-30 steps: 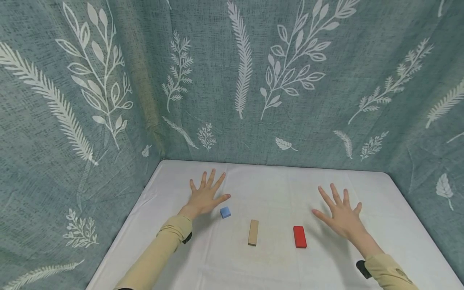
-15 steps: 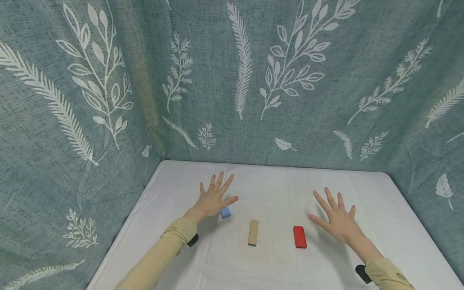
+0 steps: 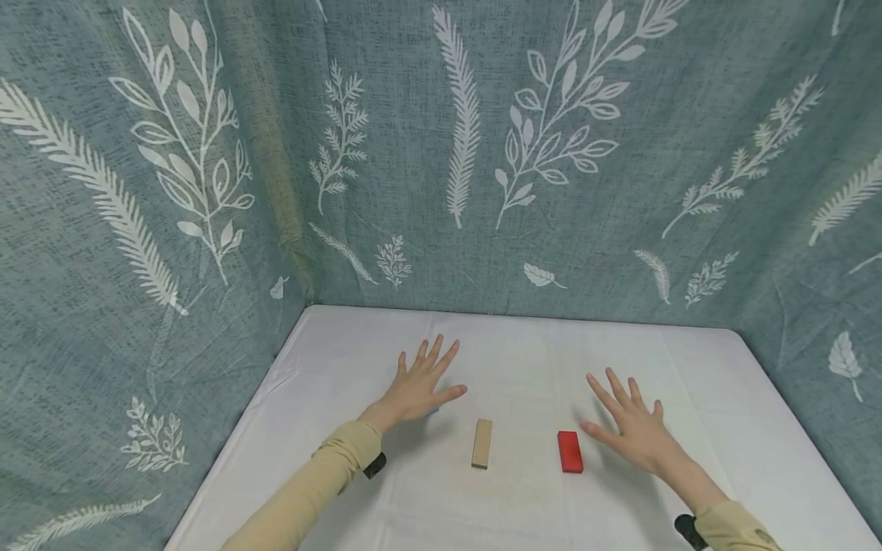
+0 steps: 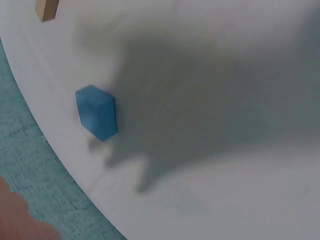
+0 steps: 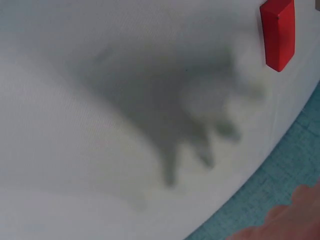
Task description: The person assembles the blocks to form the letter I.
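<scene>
Fingers spread, the left hand hovers over the blue block, which it mostly hides in the head view. The left wrist view shows that blue block whole on the white cloth, with part of the hand at the lower left. The right hand is also held above the cloth with spread fingers, just right of the red block. In the right wrist view the red block lies at the upper right. A tan wooden block lies between the hands. Neither hand holds anything.
A white cloth covers the table. Blue-green curtains with white leaf patterns hang behind it and along both sides. Shadows of the hands fall on the cloth.
The left hand has moved right and a little nearer, now covering most of the blue block. The right hand has shifted left and nearer, towards the red block. The blocks have not moved.
</scene>
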`<state>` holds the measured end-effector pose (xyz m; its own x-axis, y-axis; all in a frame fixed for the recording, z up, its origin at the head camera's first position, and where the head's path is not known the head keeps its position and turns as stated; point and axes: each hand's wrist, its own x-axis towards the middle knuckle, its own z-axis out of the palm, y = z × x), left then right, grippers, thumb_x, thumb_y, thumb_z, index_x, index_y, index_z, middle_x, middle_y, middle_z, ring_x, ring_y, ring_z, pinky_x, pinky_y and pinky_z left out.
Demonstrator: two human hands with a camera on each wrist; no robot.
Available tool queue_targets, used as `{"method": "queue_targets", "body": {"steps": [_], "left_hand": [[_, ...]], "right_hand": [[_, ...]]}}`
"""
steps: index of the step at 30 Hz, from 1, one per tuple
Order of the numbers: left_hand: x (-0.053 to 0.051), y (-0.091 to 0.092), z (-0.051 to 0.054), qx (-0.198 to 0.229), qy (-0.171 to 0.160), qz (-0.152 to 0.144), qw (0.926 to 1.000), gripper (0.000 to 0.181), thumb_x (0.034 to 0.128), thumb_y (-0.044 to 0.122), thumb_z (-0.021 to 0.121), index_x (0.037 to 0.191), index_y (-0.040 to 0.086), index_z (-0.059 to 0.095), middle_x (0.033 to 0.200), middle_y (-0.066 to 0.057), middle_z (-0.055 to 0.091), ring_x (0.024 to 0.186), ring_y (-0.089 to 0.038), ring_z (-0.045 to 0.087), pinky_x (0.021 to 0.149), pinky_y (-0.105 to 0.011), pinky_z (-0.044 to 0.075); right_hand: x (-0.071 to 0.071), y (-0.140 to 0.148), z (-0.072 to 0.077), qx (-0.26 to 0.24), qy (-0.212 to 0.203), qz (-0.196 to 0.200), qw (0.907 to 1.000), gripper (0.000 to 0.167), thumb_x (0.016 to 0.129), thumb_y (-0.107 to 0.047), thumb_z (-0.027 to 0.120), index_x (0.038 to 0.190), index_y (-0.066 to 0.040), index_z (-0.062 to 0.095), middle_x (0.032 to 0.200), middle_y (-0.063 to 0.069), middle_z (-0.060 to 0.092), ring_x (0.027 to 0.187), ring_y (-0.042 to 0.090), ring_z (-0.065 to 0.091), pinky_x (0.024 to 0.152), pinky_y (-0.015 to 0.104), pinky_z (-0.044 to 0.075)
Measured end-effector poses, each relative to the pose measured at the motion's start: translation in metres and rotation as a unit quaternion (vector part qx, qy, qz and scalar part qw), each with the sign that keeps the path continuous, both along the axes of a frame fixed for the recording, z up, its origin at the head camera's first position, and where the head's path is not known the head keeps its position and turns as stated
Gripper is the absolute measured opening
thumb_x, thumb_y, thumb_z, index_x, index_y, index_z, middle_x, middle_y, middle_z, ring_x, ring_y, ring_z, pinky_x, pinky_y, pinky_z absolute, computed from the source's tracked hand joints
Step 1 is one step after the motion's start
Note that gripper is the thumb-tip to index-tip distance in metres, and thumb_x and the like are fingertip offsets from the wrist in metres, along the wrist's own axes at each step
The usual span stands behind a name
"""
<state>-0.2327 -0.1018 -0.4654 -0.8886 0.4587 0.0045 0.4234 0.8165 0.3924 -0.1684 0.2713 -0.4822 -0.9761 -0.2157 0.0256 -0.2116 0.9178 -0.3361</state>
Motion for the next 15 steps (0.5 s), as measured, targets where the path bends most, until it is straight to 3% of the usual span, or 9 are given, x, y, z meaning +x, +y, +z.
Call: {"method": "queue_targets", "body": {"steps": [5, 15], "left_hand": [[0.004, 0.007, -0.002, 0.004, -0.017, -0.012, 0.9998, 0.081, 0.0921, 0.062, 0.042, 0.153, 0.029, 0.001, 0.161, -0.006, -0.002, 0.148, -0.033, -0.001, 0.115, -0.067, 0.001], [0.016, 0.021, -0.006, 0.061, -0.059, -0.05, 0.9951, 0.082, 0.0927, 0.059, 0.044, 0.153, 0.027, 0.0, 0.161, -0.003, -0.001, 0.149, -0.027, 0.0, 0.12, -0.058, 0.005]], "right_hand": [[0.002, -0.004, -0.001, -0.025, -0.019, 0.003, 0.9995, 0.08, 0.088, -0.057, 0.055, 0.153, -0.031, 0.016, 0.159, 0.017, 0.013, 0.139, 0.055, 0.013, 0.096, 0.084, 0.011], [0.007, -0.01, -0.003, -0.119, -0.082, 0.016, 0.9894, 0.08, 0.091, -0.052, 0.054, 0.153, -0.031, 0.01, 0.159, 0.017, 0.011, 0.142, 0.051, 0.009, 0.1, 0.081, 0.009]]}}
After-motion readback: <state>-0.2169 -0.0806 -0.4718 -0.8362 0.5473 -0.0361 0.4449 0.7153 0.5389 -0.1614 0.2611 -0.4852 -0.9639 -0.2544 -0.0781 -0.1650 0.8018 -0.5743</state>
